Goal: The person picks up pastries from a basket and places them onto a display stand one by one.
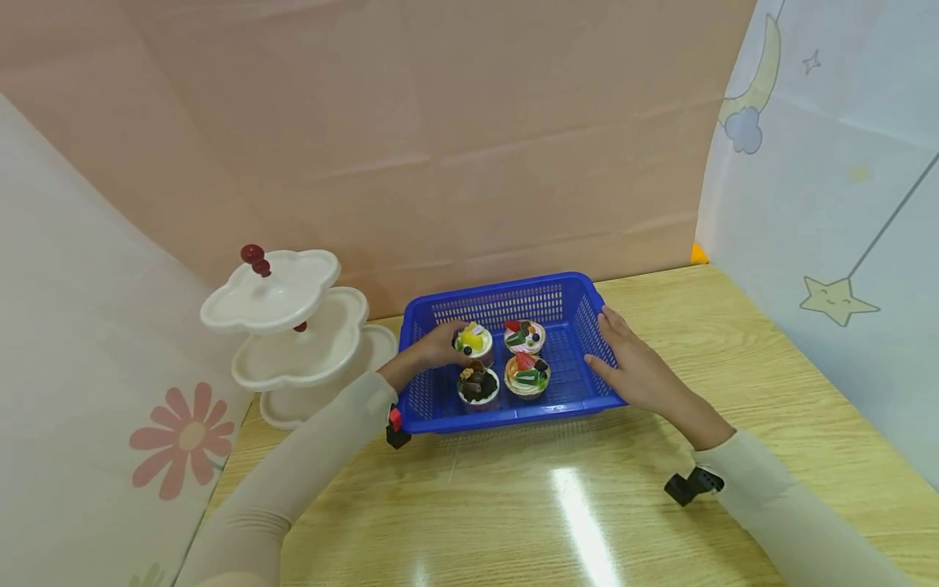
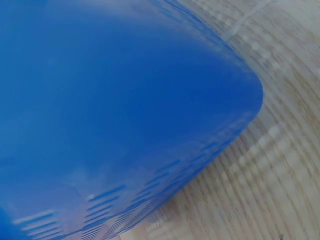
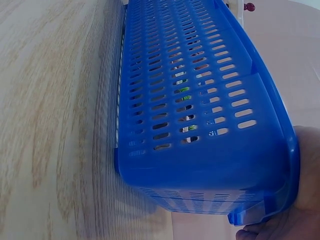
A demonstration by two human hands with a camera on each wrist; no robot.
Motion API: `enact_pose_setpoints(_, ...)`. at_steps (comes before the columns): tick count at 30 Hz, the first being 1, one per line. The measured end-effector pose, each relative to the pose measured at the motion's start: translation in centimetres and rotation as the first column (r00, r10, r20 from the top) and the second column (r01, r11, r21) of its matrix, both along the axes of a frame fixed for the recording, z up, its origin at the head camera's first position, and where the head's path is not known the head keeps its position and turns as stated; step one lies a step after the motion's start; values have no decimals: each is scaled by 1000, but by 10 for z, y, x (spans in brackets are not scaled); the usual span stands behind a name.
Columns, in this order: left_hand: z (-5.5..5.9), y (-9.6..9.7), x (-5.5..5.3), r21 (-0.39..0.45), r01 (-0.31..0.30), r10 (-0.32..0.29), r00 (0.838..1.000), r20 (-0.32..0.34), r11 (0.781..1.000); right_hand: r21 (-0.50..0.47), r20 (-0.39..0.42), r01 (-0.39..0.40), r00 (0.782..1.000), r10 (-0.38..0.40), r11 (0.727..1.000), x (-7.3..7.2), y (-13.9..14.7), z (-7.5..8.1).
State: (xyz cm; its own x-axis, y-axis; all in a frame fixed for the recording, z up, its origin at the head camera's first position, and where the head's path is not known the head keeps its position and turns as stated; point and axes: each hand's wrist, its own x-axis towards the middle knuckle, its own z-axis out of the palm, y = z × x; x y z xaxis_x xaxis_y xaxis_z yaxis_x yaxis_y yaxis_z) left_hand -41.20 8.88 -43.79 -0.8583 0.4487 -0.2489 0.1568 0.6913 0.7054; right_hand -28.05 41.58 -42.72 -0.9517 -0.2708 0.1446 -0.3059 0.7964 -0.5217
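Cupcake (image 1: pixel 480 339), round, white-creamed, yellow-topped, pinched in your left hand (image 1: pixel 438 346): likely light, fragile on top; grip its sides. Your right hand (image 1: pixel 637 368) holds the blue slotted plastic basket (image 1: pixel 506 421).

Looks very close onto one corner of a blue basket (image 2: pixel 150 100), badly blurred, perhaps from outside. Shows a slotted wall (image 2: pixel 150 182) running along the lower edge. Takes in pale, wood-grained bench (image 2: pixel 280 180) at the right.

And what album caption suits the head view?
Left hand holding a yellow-topped cupcake, right hand gripping the blue basket.
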Motion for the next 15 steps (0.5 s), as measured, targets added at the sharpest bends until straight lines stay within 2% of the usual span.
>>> enact_pose_setpoints(9, -2, 3, 2, -15, -17, 16, 998, -62, 1000, -3, -2, 2, 1000, -2, 1000, 1, 0, -1)
enact_pose_setpoints(15, -2, 2, 3, -40, -8, 3, 994, -110, 999, -17, -6, -1, 1000, 1, 1000, 1, 0, 0)
